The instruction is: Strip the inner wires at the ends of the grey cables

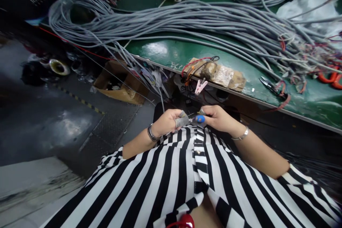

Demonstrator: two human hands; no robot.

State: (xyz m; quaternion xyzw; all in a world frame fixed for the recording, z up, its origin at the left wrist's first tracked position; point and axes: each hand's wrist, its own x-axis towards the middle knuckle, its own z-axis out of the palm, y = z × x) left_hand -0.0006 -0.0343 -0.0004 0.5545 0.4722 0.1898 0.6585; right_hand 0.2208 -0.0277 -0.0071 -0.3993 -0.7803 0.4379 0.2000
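My left hand (170,120) is closed in a pinch in front of my lap, its fingertips wrapped in grey tape. A grey cable (162,99) hangs from the bench down to this hand, and its end appears to lie between the fingers. Thin pale wire ends (190,118) show in the small gap between my hands. Facing it, my right hand (217,117) is closed too, with tape on a fingertip and a bright blue covering (199,118) at another. What its fingers pinch is too small to make out.
A long bundle of grey cables (171,19) lies across the green bench (157,48). Near its front edge are a taped wooden block (224,74), a pink clip (201,87) and cutters (272,87). Orange-handled scissors (328,76) lie right. A cardboard box (117,94) stands below, left.
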